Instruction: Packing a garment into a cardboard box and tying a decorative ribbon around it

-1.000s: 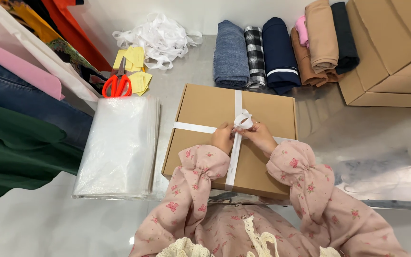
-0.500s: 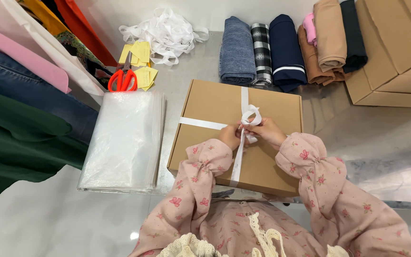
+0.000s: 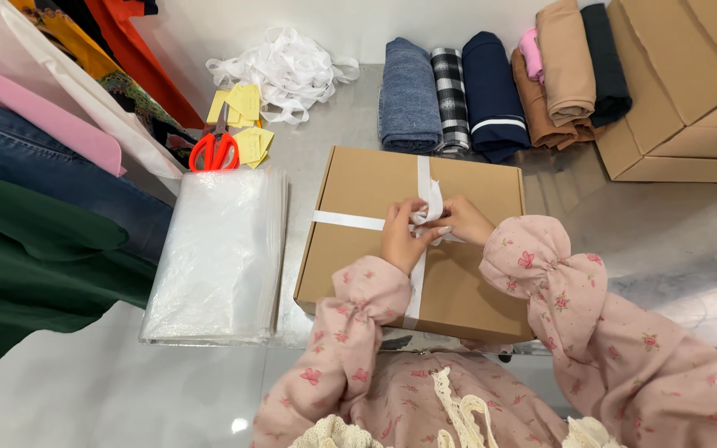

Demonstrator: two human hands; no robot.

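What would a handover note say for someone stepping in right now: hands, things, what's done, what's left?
Left hand and right hand: both pinch the white ribbon at the crossing on the flat brown cardboard box.
Box lies closed on the shiny table, beside the stack of clear plastic bags; red-handled scissors lie behind.
Done: ribbon wrapped crosswise.
Left: knot looks unfinished.

Flat brown cardboard box (image 3: 466, 282) crossed by white ribbon (image 3: 425, 195), pink floral-print sleeves (image 3: 541, 265), red-handled scissors (image 3: 214, 149) on yellow paper notes (image 3: 242, 104), black-and-white checked folded cloth (image 3: 451, 95) at the desk's far edge, clear plastic bags (image 3: 217, 249)
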